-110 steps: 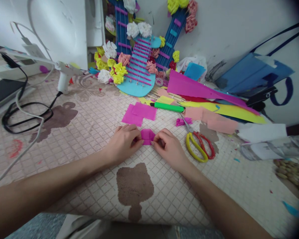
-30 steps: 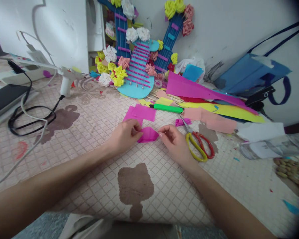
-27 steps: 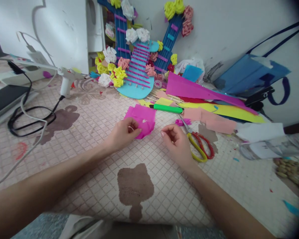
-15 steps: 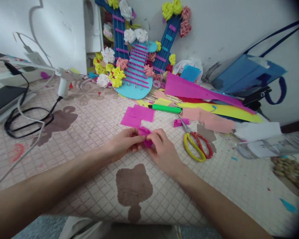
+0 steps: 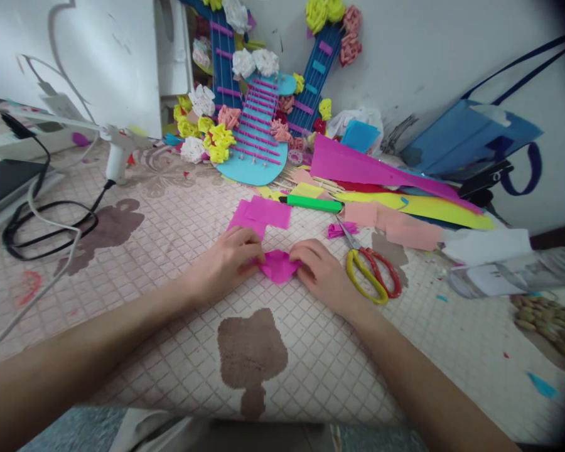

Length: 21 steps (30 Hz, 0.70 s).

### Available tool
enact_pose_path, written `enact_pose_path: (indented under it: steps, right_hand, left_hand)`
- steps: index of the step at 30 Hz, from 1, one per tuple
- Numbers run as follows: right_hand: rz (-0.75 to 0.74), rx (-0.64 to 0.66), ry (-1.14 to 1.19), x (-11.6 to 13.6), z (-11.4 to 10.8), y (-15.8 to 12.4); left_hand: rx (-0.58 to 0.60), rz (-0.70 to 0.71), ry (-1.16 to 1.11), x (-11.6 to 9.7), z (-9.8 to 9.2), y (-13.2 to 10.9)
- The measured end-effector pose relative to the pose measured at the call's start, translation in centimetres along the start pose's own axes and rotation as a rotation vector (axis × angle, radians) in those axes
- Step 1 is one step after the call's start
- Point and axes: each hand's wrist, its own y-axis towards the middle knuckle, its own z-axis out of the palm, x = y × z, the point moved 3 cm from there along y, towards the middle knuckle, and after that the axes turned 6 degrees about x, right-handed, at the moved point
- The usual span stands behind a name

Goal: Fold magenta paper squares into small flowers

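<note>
Between my hands a small piece of magenta crepe paper [image 5: 279, 266] is spread out, its near edge rounded. My left hand [image 5: 235, 256] pinches its left side, with thumb and fingers pressed together. On the opposite side my right hand [image 5: 321, 271] grips the paper's right corner in the same way. Just behind lie flat magenta paper squares [image 5: 268, 212], partly covered by my left hand. A small rolled magenta strip [image 5: 341, 230] rests near the tips of the scissors [image 5: 371, 275], which lie to the right of my right hand.
A green cutter [image 5: 312, 203] lies behind the squares. Paper-flower decorations with blue guitar shapes [image 5: 255, 135] lean on the wall. To the left stand a white glue gun [image 5: 117, 157] and cables. Right are coloured paper sheets [image 5: 386, 169], a clear bottle [image 5: 522, 273] and peanuts [image 5: 546, 320].
My hands have moved apart, and the magenta paper, bunched between my fingers before, is now opened out wide between them. The view has shifted slightly.
</note>
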Motion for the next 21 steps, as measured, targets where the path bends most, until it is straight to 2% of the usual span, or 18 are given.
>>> enact_pose_path:
  steps: [4,8,15,21]
  right_hand:
    - [0.042,0.024,-0.067,-0.2,-0.4,-0.3]
    - [-0.012,0.08,-0.102,-0.2,-0.6,-0.8]
    - [-0.06,0.069,-0.215,0.0,-0.3,-0.9]
    - [-0.134,0.106,-0.23,0.9,-0.2,-1.0]
  left_hand:
    - [-0.002,0.007,0.085,-0.4,0.2,-0.2]
    - [-0.035,0.002,0.102,-0.7,0.2,-0.3]
    - [0.041,0.099,0.172,-1.0,0.4,-0.4]
    - [0.088,0.102,0.201,-1.1,0.6,-0.5]
